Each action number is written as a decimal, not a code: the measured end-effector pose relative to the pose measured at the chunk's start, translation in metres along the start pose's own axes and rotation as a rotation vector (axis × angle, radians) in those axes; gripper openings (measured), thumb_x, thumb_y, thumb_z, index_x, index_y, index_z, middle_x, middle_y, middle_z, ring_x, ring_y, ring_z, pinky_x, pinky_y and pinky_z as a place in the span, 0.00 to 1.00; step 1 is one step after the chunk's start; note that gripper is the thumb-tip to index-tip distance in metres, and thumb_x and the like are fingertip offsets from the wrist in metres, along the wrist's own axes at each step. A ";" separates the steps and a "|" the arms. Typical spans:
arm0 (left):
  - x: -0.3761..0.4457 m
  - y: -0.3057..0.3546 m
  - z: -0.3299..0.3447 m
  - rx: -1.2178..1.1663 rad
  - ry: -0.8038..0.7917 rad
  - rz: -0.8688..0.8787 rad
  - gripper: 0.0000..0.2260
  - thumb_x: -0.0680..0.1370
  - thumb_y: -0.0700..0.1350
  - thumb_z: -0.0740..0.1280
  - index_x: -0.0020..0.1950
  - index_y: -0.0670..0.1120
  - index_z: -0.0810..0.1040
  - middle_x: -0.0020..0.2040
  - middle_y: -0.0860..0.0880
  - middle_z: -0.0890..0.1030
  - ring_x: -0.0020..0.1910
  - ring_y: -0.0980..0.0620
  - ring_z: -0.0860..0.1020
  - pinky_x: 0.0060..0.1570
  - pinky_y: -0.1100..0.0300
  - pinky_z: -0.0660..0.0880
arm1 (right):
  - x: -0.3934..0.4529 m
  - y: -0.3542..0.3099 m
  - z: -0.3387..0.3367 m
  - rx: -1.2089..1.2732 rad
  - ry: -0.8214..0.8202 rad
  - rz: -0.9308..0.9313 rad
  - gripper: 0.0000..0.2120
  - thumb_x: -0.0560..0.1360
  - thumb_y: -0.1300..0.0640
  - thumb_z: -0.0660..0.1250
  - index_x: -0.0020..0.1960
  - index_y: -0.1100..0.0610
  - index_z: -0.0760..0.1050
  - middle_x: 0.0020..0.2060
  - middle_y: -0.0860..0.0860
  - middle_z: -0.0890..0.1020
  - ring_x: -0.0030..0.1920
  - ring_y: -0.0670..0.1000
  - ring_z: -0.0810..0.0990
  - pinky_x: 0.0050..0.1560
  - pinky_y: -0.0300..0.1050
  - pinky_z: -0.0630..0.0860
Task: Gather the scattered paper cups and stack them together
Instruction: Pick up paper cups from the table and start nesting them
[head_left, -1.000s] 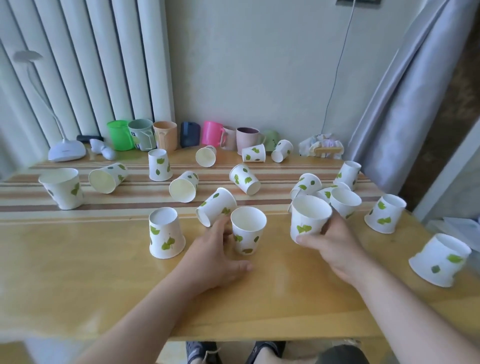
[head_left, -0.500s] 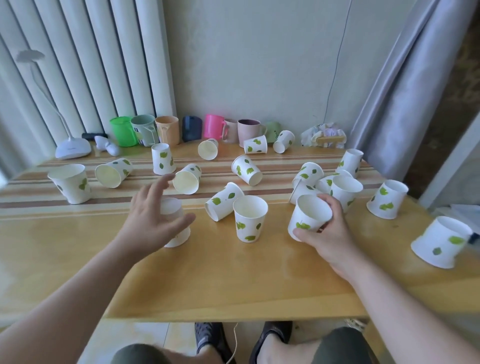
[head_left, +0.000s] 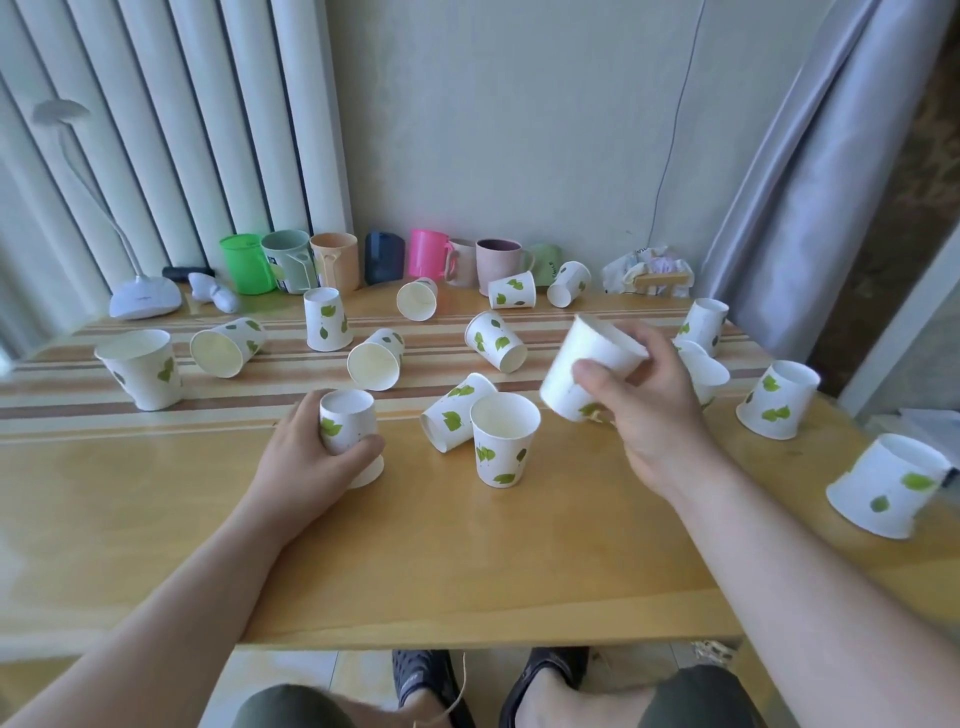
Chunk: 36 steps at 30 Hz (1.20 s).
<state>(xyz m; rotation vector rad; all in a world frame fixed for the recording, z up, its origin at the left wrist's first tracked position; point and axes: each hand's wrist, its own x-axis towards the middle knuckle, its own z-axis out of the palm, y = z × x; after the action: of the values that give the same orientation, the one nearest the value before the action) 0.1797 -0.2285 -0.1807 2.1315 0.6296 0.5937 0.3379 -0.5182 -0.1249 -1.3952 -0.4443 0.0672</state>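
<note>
right hand (head_left: 657, 410) grip clamped on a paper cup (head_left: 587, 376), lifted off the surface (head_left: 467, 561) and tilted, rim up-right. left hand (head_left: 311, 457) grip wrapped around an inverted cup (head_left: 348, 431) that sits on the surface. between the two hands: one upright cup (head_left: 503, 441), touching a cup lying on its side (head_left: 454, 413) just behind it. rest of the leaf-print cups scattered across the striped far half, some tipped, some inverted; two more inverted at the right edge (head_left: 888, 488). row of coloured mugs (head_left: 332, 260) along the wall, white desk lamp (head_left: 143, 299) at far left.
</note>
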 end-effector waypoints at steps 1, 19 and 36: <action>0.000 0.000 0.000 -0.014 0.005 -0.007 0.19 0.75 0.53 0.77 0.63 0.59 0.75 0.57 0.56 0.80 0.60 0.47 0.77 0.58 0.47 0.74 | 0.003 -0.004 0.009 -0.002 -0.053 -0.024 0.30 0.62 0.51 0.83 0.62 0.45 0.78 0.53 0.47 0.86 0.53 0.50 0.85 0.46 0.48 0.84; -0.004 0.004 0.002 -0.029 0.028 -0.027 0.24 0.73 0.55 0.80 0.63 0.65 0.72 0.56 0.58 0.80 0.57 0.48 0.79 0.57 0.44 0.79 | -0.018 0.062 0.027 -0.523 -0.324 -0.005 0.37 0.69 0.50 0.83 0.67 0.28 0.67 0.60 0.39 0.83 0.55 0.46 0.84 0.61 0.54 0.83; 0.024 0.126 0.032 -0.969 -0.311 -0.078 0.39 0.71 0.36 0.78 0.79 0.55 0.69 0.58 0.42 0.88 0.55 0.42 0.87 0.55 0.51 0.85 | -0.002 0.070 0.002 -0.530 -0.321 -0.004 0.35 0.70 0.54 0.79 0.66 0.32 0.63 0.55 0.38 0.80 0.45 0.42 0.78 0.47 0.35 0.77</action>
<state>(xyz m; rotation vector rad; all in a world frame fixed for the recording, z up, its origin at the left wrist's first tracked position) 0.2463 -0.3001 -0.0918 1.2347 0.1712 0.3876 0.3503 -0.5038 -0.1926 -1.9150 -0.7699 0.1818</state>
